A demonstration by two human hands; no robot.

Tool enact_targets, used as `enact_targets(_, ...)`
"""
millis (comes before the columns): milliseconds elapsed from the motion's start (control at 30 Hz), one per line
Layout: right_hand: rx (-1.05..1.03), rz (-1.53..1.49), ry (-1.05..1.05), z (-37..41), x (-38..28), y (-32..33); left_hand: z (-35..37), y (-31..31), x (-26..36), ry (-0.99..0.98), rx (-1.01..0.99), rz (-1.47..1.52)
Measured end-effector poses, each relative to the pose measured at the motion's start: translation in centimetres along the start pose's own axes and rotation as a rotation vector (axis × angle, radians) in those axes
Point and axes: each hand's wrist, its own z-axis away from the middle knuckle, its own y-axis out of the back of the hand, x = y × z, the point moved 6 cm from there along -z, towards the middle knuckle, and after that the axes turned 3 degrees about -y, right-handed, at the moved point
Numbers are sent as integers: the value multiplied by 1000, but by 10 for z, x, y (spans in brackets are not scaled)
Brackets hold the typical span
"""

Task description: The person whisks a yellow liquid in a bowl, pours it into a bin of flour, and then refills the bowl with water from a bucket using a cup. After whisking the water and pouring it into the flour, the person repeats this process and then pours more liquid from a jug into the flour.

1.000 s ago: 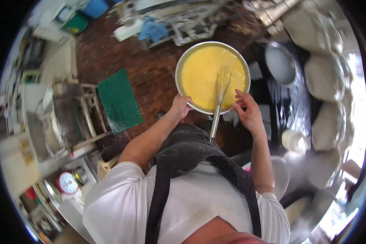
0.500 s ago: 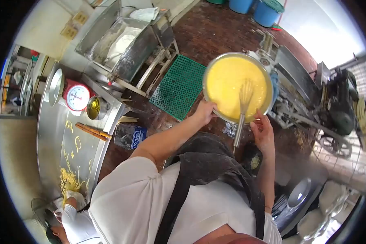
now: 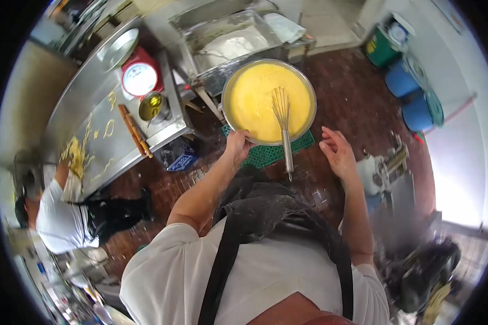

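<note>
A wide steel bowl (image 3: pixel 226 104) filled with yellow liquid (image 3: pixel 255 95) hangs in front of me. My left hand (image 3: pixel 238 145) grips its near left rim, fingers wrapped round the edge. A whisk (image 3: pixel 285 132) stands in the liquid, its wires partly sunk and its handle resting across the near rim. Right of the bowl, apart from it, my right hand (image 3: pixel 339 154) is open with nothing in it.
On the steel table (image 3: pixel 130 127) at left stand a red scale (image 3: pixel 141 76), a metal pot (image 3: pixel 153 107) and wooden sticks (image 3: pixel 134 132). A flour trough (image 3: pixel 228 46) lies beyond the bowl. A co-worker (image 3: pixel 65 216) handles noodles. Blue bins (image 3: pixel 406 78) and a machine (image 3: pixel 382 170) stand right.
My view has turned to the left. The bowl now hangs nearer the flour trough, over part of the green mat. My right hand has come away from the bowl's rim.
</note>
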Motion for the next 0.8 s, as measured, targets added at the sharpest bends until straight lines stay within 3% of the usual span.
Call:
enact_targets(167, -182, -9, 144, -141, -13, -24, -28, 0, 52, -172, 200, 102)
enact_targets(333, -290, -3, 191, -248, -4, -75, -100, 38, 63, -153, 301, 228)
enact_targets(467, -366, 75, 201, -312, 14, -113, -141, 46, 82, -192, 321, 246)
enact_targets(533, -307, 198, 90, -341, 36, -119, -161, 42, 83, -177, 278, 278)
enact_targets(800, -442, 364, 112, -449, 66, -133, -225, 15, 107, -226, 424, 352)
